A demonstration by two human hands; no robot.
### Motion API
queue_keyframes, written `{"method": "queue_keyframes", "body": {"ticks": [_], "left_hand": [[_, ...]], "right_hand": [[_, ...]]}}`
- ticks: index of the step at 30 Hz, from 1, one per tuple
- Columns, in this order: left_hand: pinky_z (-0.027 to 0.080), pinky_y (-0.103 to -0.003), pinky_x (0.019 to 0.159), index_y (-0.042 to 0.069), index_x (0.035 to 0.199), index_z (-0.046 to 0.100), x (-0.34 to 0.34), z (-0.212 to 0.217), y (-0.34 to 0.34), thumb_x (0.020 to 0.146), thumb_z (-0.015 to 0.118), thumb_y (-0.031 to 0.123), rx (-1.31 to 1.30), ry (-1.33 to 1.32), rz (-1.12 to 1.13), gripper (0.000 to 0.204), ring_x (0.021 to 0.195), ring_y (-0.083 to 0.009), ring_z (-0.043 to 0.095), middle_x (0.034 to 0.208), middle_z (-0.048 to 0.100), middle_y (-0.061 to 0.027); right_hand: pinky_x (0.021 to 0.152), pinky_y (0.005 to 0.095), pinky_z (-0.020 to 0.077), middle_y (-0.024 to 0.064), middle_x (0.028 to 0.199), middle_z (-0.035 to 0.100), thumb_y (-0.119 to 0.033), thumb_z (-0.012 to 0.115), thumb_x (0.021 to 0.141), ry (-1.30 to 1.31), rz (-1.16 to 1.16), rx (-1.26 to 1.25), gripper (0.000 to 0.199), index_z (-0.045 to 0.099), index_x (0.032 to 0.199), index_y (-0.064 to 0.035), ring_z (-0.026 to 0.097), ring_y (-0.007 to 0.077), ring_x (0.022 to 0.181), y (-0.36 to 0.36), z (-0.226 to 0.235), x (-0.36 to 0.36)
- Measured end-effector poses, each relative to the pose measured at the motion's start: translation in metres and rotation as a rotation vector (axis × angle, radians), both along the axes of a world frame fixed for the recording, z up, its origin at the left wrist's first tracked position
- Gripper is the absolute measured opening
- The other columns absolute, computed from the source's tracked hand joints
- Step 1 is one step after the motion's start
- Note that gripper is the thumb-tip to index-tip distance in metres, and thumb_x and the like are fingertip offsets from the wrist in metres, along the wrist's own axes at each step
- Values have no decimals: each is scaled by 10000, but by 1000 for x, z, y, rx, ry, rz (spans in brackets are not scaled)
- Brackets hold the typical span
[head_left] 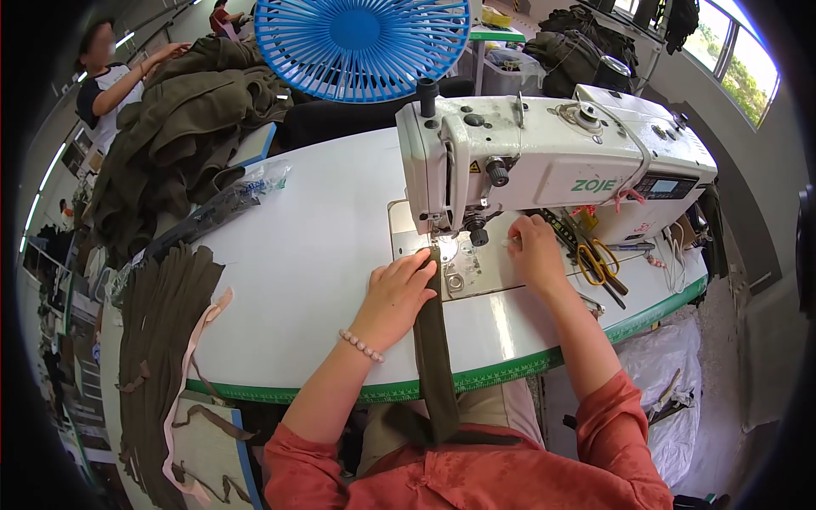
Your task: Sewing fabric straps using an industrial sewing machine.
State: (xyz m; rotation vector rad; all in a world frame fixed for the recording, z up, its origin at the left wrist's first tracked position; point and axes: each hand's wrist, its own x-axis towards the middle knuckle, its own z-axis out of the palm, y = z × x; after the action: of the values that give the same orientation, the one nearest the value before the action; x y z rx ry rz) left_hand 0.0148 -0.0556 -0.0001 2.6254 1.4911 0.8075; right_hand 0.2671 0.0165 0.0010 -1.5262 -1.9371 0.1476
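A long dark olive fabric strip [433, 348] runs from beneath the needle area of a white sewing machine [552, 157], over the table's front edge and into my lap. My left hand [395, 297] lies on the strip's left side, fingers stretched toward the presser foot and thumb on the fabric. On the right of the metal machine bed [476, 276], my right hand [537, 253] is closed with bent fingers. Something small and whitish shows at its fingertips, too small to name.
Yellow-handled scissors [599, 262] lie right of my right hand, among other tools. Dark strips [161, 323] hang over the table's left side. Behind them rises a heap of olive fabric [187, 127]. A blue fan [361, 34] stands beyond the table; a person [110, 89] is at far left.
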Motion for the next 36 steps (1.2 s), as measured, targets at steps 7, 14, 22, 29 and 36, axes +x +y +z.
{"method": "queue_keyframes", "body": {"ticks": [7,14,22,29,36], "left_hand": [[369,-389,931,91,1128,583,5,3,1,837,671,192,29,43,1,320,1190,-161,489,1224,546,-24],[367,-391,928,89,1086,605,0,4,-2,849,656,193,43,54,26,264,1178,-140,493,1207,556,-1],[363,-398,931,94,1091,606,-11,-2,-6,854,649,189,14,23,15,259,1168,-146,497,1195,571,-5],[340,-399,960,107,1134,601,-13,-4,-7,860,654,187,-49,18,20,291,1208,-157,481,1259,545,8],[332,-398,963,106,1133,604,-20,-5,-5,864,649,195,-60,14,29,287,1218,-162,475,1273,540,5]], "right_hand": [[695,373,473,139,842,567,6,693,691,82,53,-154,209,565,857,-3,574,291,774,10,6,1],[643,347,473,131,798,590,-15,706,694,-47,104,-149,195,565,828,3,594,255,720,15,4,-4],[613,354,476,127,766,631,-44,692,770,190,272,-220,126,614,858,1,618,274,682,-25,13,-63],[672,356,484,122,817,622,-49,639,836,187,407,-179,69,652,898,-24,612,290,754,-30,10,-86],[726,369,486,122,855,624,-43,626,840,180,425,-191,90,650,925,-24,610,296,826,-27,6,-93]]}}
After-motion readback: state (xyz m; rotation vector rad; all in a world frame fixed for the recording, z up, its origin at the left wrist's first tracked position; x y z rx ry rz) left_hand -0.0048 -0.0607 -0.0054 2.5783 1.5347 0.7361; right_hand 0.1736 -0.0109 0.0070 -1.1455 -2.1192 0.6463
